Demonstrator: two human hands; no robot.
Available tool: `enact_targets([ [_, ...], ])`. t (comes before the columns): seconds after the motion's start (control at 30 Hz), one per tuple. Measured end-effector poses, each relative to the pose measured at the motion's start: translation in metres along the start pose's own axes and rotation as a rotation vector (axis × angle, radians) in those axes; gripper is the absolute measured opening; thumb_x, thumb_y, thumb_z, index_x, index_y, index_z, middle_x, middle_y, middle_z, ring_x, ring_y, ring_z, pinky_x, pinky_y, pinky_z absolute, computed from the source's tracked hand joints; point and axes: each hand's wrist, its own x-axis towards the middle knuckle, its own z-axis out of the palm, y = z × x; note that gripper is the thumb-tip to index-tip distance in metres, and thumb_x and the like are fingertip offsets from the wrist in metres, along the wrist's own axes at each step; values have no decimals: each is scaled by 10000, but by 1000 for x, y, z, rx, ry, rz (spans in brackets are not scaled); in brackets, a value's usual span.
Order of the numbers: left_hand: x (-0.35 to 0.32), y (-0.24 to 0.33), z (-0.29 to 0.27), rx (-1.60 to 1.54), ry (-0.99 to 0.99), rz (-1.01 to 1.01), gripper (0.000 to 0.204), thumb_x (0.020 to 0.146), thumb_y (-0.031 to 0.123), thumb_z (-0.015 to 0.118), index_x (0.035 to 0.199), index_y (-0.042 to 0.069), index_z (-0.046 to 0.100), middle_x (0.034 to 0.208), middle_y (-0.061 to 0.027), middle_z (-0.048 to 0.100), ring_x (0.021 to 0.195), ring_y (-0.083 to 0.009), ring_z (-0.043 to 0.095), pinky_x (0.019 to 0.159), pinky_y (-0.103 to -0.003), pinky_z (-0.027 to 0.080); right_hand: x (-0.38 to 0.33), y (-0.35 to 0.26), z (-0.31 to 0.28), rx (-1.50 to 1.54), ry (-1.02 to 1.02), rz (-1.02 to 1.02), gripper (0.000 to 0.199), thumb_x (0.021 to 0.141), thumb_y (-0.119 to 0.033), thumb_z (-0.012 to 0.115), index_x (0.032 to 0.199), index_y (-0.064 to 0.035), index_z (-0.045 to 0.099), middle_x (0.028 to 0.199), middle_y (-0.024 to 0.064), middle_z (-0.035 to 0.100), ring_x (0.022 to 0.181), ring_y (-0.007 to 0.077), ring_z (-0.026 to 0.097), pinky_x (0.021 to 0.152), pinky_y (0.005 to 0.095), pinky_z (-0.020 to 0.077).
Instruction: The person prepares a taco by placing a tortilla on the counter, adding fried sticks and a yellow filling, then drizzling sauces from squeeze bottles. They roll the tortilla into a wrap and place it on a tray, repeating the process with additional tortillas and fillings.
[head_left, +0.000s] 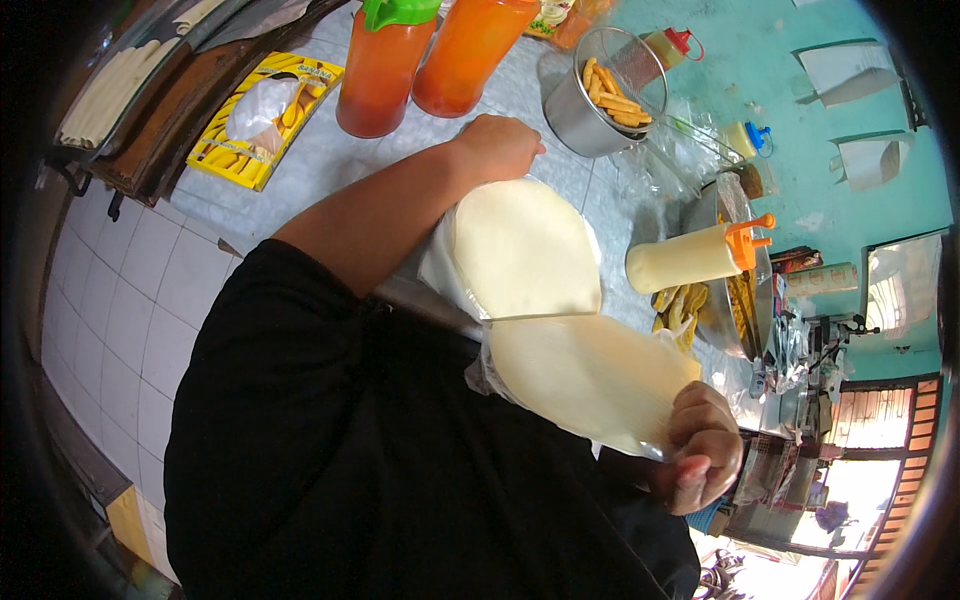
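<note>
A stack of pale round spring roll wrappers lies in clear plastic on the table, close in front of me. My left hand is curled closed at the stack's far edge; whatever its fingers grip is hidden. To the right, my right hand is closed on the edge of a thin spring roll wrapper, which stretches from the stack toward it. That wrapper looks slightly see-through, and clear plastic shows along its near side.
Two orange bottles and a yellow box stand at the far left, near a tray of pale rolls. Beyond the stack are a metal pot with fried sticks, a cream-filled squeeze bottle, peels and a metal bowl.
</note>
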Motion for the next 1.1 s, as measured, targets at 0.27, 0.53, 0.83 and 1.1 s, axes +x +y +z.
enact_targets([
  [0.27, -3, -2, -10, -23, 68, -1, 249, 905, 186, 490, 1019, 39, 656, 924, -190, 666, 885, -344, 639, 776, -466, 473, -10, -9, -46, -28, 99, -222, 293, 869, -317, 596, 759, -65, 496, 566, 49, 461, 502, 182, 429, 465, 331, 353],
  [0.53, -17, 33, -40, -276, 107, 245, 396, 956, 371, 449, 1040, 30, 632, 972, -126, 648, 984, -267, 595, 800, -388, 461, 56, 16, -19, -550, 190, -267, 154, 868, -90, 580, 960, -13, 483, 765, 121, 532, 652, 224, 508, 586, 330, 442],
  [0.83, -22, 24, -39, -1605, -634, 64, 574, 916, 484, 507, 1247, 15, 486, 1153, -105, 575, 1080, -160, 548, 931, -290, 430, 140, 158, 50, 113, 86, 349, 287, 929, -240, 525, 1090, -3, 533, 892, 36, 534, 834, 135, 482, 757, 256, 397],
  [1.1, -12, 10, -48, -1512, -561, -253, 444, 915, 277, 566, 1264, 9, 508, 1136, -125, 616, 975, -204, 618, 870, -335, 481, 67, 229, 30, 94, 272, 818, 351, 841, -246, 537, 1132, -50, 556, 1024, 45, 565, 952, 143, 511, 833, 300, 391],
])
